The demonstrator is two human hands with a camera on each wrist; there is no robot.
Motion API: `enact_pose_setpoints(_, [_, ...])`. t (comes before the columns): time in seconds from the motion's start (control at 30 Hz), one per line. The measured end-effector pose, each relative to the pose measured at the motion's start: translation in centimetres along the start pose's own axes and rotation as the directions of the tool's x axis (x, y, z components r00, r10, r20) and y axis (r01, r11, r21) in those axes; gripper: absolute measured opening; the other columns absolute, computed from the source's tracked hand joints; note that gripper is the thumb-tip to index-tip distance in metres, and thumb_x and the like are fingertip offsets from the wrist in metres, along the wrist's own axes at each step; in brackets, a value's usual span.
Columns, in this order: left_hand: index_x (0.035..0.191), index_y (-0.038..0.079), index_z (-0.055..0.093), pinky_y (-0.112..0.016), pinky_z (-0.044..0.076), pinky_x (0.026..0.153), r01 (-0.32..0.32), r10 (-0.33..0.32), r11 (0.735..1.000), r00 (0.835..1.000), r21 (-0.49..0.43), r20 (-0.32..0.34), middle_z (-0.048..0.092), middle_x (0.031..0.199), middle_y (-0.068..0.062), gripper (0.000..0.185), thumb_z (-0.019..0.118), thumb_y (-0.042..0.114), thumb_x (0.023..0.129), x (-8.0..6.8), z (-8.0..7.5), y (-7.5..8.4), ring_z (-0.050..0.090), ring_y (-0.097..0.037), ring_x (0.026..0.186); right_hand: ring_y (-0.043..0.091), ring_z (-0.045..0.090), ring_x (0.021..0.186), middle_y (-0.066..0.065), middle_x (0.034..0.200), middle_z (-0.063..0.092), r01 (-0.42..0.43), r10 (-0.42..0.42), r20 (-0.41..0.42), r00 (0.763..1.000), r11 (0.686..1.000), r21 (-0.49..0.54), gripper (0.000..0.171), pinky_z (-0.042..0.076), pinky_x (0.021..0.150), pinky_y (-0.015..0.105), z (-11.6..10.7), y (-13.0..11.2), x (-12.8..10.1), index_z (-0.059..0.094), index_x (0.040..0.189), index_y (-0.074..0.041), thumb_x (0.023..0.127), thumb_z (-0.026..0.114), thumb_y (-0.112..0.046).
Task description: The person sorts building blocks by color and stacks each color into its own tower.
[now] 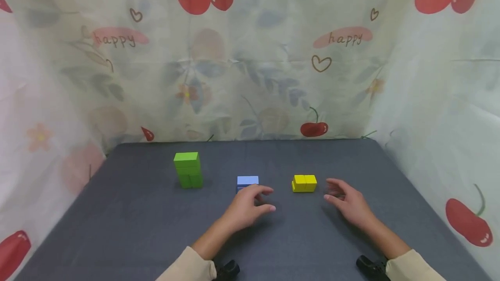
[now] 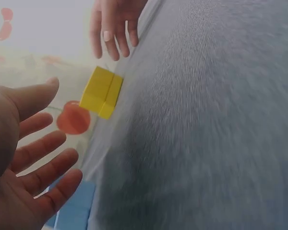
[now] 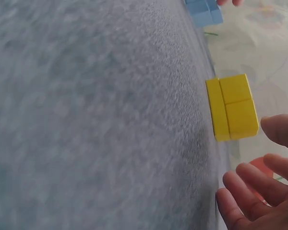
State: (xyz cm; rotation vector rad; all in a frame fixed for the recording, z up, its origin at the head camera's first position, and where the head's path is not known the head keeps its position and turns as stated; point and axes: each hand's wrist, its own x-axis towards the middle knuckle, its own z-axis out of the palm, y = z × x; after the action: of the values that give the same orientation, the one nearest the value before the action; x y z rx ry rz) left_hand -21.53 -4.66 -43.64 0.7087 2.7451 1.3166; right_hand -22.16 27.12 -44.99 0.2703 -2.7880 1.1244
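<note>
Two open hands, holding nothing: left hand (image 1: 246, 208) nears blue blocks (image 1: 248, 181) at its fingertips; right hand (image 1: 347, 205) should square up beside yellow blocks (image 1: 304, 183).

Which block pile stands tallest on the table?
The green blocks, at far left: stacked several high, while the blue blocks and yellow blocks sit low.

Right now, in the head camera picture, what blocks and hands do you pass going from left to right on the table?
Green blocks → left hand → yellow blocks → right hand.
</note>
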Motion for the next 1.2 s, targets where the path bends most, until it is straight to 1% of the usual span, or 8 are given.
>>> enact_pose_setpoints(0.17, [0.121,0.012,0.068,-0.03,0.049,0.072,-0.04,0.039,0.999,0.998,-0.002,-0.048,0.066,0.109,-0.004,0.041,0.079,0.026,0.083,-1.4,-1.3,-0.6,0.06,-0.018,0.088,0.035,0.06,0.11,0.021,0.124,0.061,0.026,-0.027,0.012,1.0,0.999,0.026,0.051,0.048,0.09,0.052,0.3,-0.3,0.4,0.048,0.137,-0.001,0.093,0.068,-0.015])
enact_pose_setpoints(0.33, [0.116,0.01,0.07,-0.032,0.05,0.07,-0.064,0.063,0.998,0.993,-0.009,-0.104,0.067,0.107,-0.005,0.037,0.079,0.022,0.082,-2.6,-2.3,-1.6,0.06,-0.02,0.087,0.035,0.06,0.111,0.02,0.125,0.06,0.047,-0.048,0.024,0.999,0.998,0.047,0.05,0.048,0.09,0.052,0.6,-0.5,0.9,0.049,0.137,-0.003,0.093,0.068,-0.014])
enact_pose_setpoints(0.47, [0.115,0.01,0.07,-0.032,0.05,0.07,-0.065,0.062,0.998,0.991,-0.017,-0.115,0.066,0.104,-0.004,0.036,0.079,0.023,0.083,-3.3,-2.7,-2.2,0.061,-0.021,0.086,0.035,0.059,0.111,0.019,0.127,0.059,0.06,-0.062,0.037,0.997,0.996,0.064,0.05,0.047,0.091,0.052,0.8,-0.7,1.1,0.049,0.138,-0.005,0.092,0.068,-0.014])
enact_pose_setpoints(0.6, [0.114,0.01,0.07,-0.033,0.051,0.07,-0.064,0.061,0.998,0.99,-0.023,-0.127,0.067,0.103,-0.004,0.035,0.079,0.023,0.083,-3.8,-3.0,-2.5,0.061,-0.022,0.086,0.034,0.059,0.111,0.02,0.129,0.058,0.06,-0.063,0.05,0.997,0.996,0.069,0.051,0.047,0.091,0.052,1.0,-1.0,1.3,0.049,0.138,-0.004,0.092,0.068,-0.015])
enact_pose_setpoints(0.77, [0.113,0.01,0.07,-0.033,0.05,0.071,-0.048,0.045,0.999,0.988,-0.014,-0.146,0.067,0.106,-0.004,0.035,0.079,0.024,0.083,-4.4,-3.8,-2.8,0.061,-0.021,0.088,0.033,0.059,0.11,0.019,0.128,0.059,0.053,-0.056,0.049,0.997,0.996,0.069,0.05,0.048,0.091,0.051,1.2,-1.2,1.3,0.049,0.137,-0.004,0.092,0.068,-0.013])
enact_pose_setpoints(0.93, [0.113,0.01,0.071,-0.034,0.05,0.072,-0.003,0.001,1.0,0.986,-0.015,-0.166,0.067,0.106,-0.005,0.035,0.08,0.023,0.082,-5.0,-4.9,-3.3,0.061,-0.022,0.089,0.033,0.06,0.11,0.018,0.127,0.059,0.056,-0.059,0.046,0.997,0.996,0.069,0.05,0.047,0.091,0.052,1.3,-1.0,1.4,0.049,0.137,-0.005,0.092,0.068,-0.012])
enact_pose_setpoints(1.1, [0.114,0.01,0.07,-0.037,0.051,0.073,0.04,-0.036,0.999,0.982,0.014,-0.187,0.067,0.107,-0.004,0.036,0.081,0.021,0.081,-5.8,-6.2,-4.4,0.061,-0.021,0.09,0.033,0.06,0.11,0.018,0.127,0.059,0.077,-0.079,0.042,0.996,0.995,0.06,0.05,0.048,0.09,0.052,1.0,-0.6,1.2,0.05,0.137,-0.004,0.092,0.069,-0.013])
enact_pose_setpoints(1.2, [0.116,0.01,0.07,-0.037,0.051,0.073,0.051,-0.04,0.997,0.981,0.051,-0.189,0.067,0.109,-0.005,0.038,0.081,0.021,0.081,-6.4,-7.2,-5.2,0.061,-0.02,0.091,0.034,0.06,0.11,0.018,0.127,0.059,0.089,-0.091,0.041,0.995,0.995,0.045,0.05,0.049,0.089,0.051,0.7,-0.3,1.1,0.049,0.137,-0.004,0.091,0.069,-0.012])
